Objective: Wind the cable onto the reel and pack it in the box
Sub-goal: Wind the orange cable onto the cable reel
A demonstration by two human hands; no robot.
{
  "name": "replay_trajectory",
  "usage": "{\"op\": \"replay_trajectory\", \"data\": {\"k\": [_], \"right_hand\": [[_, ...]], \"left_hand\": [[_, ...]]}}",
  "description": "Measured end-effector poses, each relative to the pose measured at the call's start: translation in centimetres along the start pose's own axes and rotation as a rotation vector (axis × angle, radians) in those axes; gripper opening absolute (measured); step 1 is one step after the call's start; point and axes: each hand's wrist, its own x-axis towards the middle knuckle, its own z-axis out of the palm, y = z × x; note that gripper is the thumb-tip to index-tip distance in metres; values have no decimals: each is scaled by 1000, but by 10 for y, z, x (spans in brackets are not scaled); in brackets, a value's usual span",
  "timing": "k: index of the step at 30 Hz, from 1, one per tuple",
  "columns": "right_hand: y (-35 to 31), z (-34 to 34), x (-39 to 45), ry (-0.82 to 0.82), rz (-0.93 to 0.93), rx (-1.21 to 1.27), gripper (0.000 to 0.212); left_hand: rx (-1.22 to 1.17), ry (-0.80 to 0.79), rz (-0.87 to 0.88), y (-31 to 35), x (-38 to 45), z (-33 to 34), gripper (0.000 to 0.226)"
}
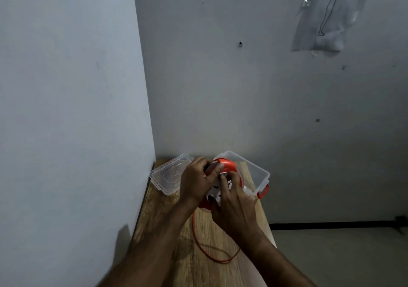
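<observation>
Your left hand (pixel 197 181) grips the reel (pixel 225 176) to steady it; your right hand (pixel 235 207) curls round its face, probably winding. Slack cable (pixel 212 251) trails below your wrists, and the box (pixel 254 172) waits open just beyond them.

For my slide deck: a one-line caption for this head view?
Both hands grip the orange reel, loose cable trailing on the table.

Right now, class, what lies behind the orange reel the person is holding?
Behind the reel stands the clear box, open, with its lid lying to its left. The left hand and right hand cover the box's near part, so its contents cannot be seen.
</observation>
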Motion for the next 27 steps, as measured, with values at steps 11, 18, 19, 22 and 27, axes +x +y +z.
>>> {"op": "replay_trajectory", "data": {"k": [11, 18, 19, 22, 27], "right_hand": [[1, 3, 20, 29, 170, 413, 56], [-8, 17, 16, 145, 474, 685, 51], [-10, 16, 16, 175, 529, 694, 50], [-16, 18, 23, 161, 864, 810, 48], [-20, 22, 29, 94, 1371, 1227, 41]], "left_hand": [[30, 79, -29, 6, 0, -5, 42], [40, 74, -24, 10, -1, -7, 34], [35, 74, -17, 10, -1, -7, 33], [7, 81, -5, 10, -3, -3, 39], [34, 67, 10, 14, -3, 0, 43]]}}
